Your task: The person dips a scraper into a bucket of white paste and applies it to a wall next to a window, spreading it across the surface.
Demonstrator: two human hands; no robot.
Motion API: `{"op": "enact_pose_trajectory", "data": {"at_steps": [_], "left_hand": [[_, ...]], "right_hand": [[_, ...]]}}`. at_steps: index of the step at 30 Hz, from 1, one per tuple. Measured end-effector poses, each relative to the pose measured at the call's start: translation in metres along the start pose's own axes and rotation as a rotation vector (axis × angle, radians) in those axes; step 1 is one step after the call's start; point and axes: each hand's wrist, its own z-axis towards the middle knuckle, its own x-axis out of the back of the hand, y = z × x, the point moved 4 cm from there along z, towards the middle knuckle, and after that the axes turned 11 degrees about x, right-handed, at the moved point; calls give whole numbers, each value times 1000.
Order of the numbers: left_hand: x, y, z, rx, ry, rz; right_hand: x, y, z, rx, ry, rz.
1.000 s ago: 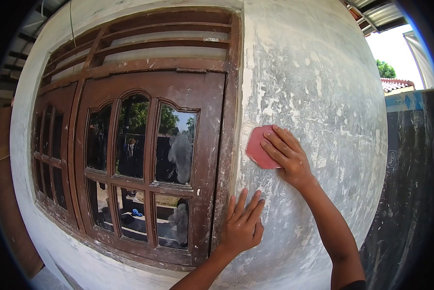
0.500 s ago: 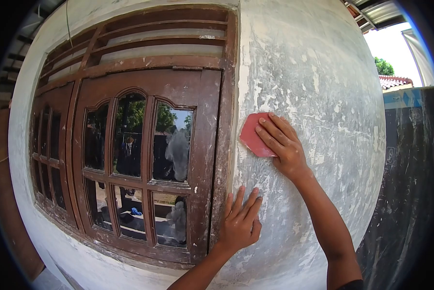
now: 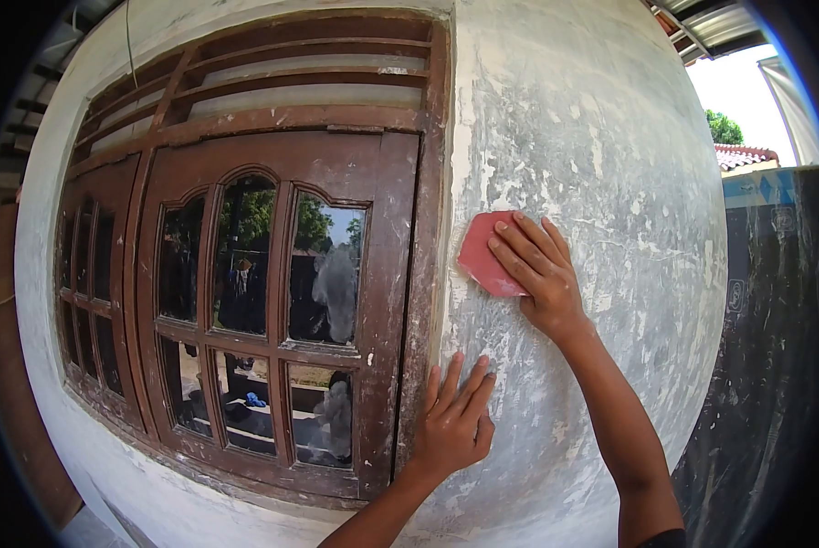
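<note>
A right hand point(image 3: 539, 274), fingers stretched flat, pins a red sandpaper point(image 3: 476, 248) sheet to the patchy wall point(image 3: 610, 137), just right of the window frame point(image 3: 425, 228). The left hand point(image 3: 453, 422) lies open on the plaster below. A stroke drifting toward the frame would likely scuff its wood.

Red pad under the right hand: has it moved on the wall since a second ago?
Yes: the red pad slid slightly upward along the brown window frame.
</note>
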Motion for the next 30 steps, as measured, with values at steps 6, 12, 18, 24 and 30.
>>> {"op": "enact_pose_trajectory", "data": {"at_steps": [6,12,18,24,30], "left_hand": [[0,-1,-1,-10,1,4],[1,1,0,1,15,-15],[1,0,0,7,17,-32],[-1,-5,-7,-2,14,-76],[2,-2,-7,15,15,-128]], "right_hand": [[-7,9,-24,-57,17,12],[14,21,-55,-91,11,-73],[5,0,2,-17,39,-32],[-6,-4,-30,-61,-13,4],[21,4,-80,-165,-29,-130]]}}
